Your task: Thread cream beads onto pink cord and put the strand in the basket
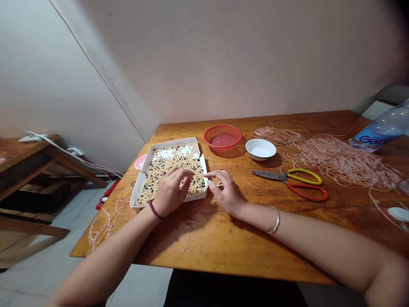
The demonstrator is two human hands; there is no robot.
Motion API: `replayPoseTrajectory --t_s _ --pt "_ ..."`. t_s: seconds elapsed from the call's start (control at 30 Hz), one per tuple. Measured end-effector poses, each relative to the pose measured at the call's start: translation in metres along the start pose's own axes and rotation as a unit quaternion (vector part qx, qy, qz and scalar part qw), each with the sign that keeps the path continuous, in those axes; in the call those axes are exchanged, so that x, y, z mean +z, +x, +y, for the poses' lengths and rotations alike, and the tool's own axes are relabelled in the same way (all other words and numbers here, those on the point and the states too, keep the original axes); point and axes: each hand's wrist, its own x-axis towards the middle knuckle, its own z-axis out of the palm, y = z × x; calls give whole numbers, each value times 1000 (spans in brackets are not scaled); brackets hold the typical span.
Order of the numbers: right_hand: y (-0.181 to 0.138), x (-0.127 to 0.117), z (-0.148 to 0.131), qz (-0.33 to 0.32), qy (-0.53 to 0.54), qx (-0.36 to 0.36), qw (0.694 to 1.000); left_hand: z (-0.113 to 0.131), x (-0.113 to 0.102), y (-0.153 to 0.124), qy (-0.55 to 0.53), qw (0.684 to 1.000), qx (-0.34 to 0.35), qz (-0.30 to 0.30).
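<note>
My left hand (171, 191) rests on the beads (166, 164) in the white tray (172, 141), fingers curled down; I can't tell whether they grip any. My right hand (225, 192), at its 3 o'clock, reaches thumb and forefinger to the tray's edge; a pinch can't be made out. Scissors (295, 182) lie at 3 o'clock of it, a red basket (223, 137) at 12, and a white bowl (260, 149) at 1.
</note>
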Motion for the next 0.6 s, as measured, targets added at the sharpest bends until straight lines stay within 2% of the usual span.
replayPoseTrajectory --t_s 0.13,0.6 --pt "-2 -3 -10 23 -41 -34 998 2 0 1 13 999 21 -38" --pt "3 -4 -8 27 -39 -13 999 4 5 -2 -10 994 29 -104"
